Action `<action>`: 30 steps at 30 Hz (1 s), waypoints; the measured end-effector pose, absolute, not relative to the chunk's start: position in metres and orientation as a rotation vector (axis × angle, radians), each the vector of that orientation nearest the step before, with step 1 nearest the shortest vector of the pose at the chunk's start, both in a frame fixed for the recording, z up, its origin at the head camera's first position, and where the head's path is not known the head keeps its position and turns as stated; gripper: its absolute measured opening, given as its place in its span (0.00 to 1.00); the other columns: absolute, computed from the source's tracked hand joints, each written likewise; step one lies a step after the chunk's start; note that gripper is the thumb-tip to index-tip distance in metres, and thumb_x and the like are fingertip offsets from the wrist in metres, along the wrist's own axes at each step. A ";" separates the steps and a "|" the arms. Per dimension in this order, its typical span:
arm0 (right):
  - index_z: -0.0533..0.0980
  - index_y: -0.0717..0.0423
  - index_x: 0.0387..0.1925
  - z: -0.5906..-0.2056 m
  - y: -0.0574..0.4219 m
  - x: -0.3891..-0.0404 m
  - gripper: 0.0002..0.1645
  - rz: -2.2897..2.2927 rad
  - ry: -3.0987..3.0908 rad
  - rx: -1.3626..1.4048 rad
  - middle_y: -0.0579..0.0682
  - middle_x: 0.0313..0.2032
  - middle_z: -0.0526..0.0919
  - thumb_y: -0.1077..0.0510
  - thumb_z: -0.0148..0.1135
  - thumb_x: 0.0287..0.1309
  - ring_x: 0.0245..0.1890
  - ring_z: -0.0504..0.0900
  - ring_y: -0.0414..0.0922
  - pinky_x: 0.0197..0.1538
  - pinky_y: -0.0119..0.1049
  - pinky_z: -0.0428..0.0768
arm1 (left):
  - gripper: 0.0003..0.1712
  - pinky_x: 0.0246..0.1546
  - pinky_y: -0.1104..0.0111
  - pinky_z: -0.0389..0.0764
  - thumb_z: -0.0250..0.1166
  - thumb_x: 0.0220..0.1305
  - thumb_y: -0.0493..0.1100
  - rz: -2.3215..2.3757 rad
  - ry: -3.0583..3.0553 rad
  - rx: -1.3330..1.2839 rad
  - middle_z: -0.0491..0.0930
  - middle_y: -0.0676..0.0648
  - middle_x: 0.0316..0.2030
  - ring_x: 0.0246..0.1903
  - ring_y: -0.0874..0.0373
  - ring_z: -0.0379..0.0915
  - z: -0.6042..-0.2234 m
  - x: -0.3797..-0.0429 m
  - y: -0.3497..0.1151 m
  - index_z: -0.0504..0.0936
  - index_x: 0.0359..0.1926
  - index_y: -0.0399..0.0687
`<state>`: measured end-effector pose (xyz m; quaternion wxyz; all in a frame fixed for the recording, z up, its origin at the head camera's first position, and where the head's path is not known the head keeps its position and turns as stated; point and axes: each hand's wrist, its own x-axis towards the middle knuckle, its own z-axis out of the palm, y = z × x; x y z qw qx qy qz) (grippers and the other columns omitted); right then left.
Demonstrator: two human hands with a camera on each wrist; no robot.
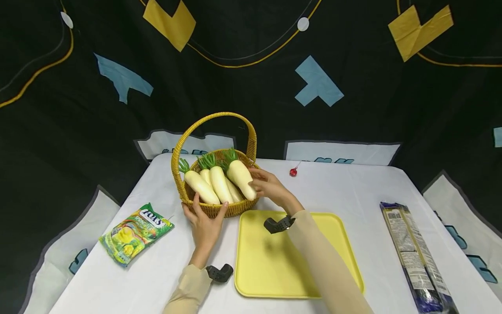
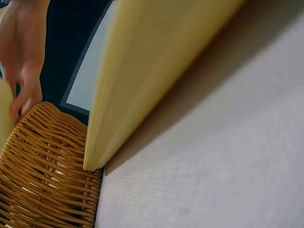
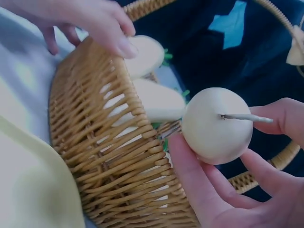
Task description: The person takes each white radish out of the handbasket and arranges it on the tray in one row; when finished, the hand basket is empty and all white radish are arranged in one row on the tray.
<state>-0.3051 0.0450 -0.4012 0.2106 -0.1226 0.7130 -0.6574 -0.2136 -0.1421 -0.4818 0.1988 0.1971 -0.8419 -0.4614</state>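
Note:
A yellow wicker basket (image 1: 235, 210) with a tall hoop handle holds several white radishes (image 1: 220, 185) with green tops. My left hand (image 1: 206, 231) grips the near left part of its rim; in the right wrist view the thumb lies over the rim, close to a radish. At the basket's right side my right hand (image 1: 272, 188) holds one white radish (image 1: 240, 178) between thumb and fingers. The right wrist view shows this radish (image 3: 211, 135) end-on, with a thin root tip, above the rim. Its green top is hidden there.
A yellow tray (image 1: 270, 261) lies just in front of the basket, under my right forearm. To the left is a green candy bag (image 1: 136, 234). A red lollipop (image 1: 293, 172) lies at the back, and a long printed packet (image 1: 415, 257) at the right.

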 end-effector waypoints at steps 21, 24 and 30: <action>0.49 0.53 0.68 -0.445 0.115 -0.194 0.38 -2.015 1.722 -0.433 0.49 0.48 0.71 0.64 0.52 0.59 0.42 0.78 0.40 0.39 0.35 0.78 | 0.56 0.51 0.41 0.65 0.63 0.45 0.69 -1.331 -2.321 0.522 0.23 0.36 0.68 0.66 0.32 0.38 -0.480 -0.214 -0.141 0.40 0.68 0.68; 0.48 0.51 0.68 -0.449 0.114 -0.174 0.40 -1.992 1.737 -0.414 0.55 0.50 0.69 0.65 0.54 0.58 0.41 0.78 0.41 0.40 0.38 0.79 | 0.55 0.53 0.40 0.63 0.63 0.45 0.69 -1.332 -2.328 0.525 0.23 0.36 0.68 0.66 0.32 0.38 -0.481 -0.215 -0.141 0.40 0.68 0.69; 0.48 0.46 0.67 -0.457 0.099 -0.148 0.44 -1.940 1.744 -0.321 0.64 0.54 0.64 0.65 0.55 0.53 0.40 0.78 0.43 0.41 0.40 0.80 | 0.55 0.52 0.41 0.64 0.63 0.45 0.69 -1.334 -2.323 0.527 0.24 0.37 0.68 0.66 0.32 0.40 -0.481 -0.217 -0.140 0.41 0.68 0.69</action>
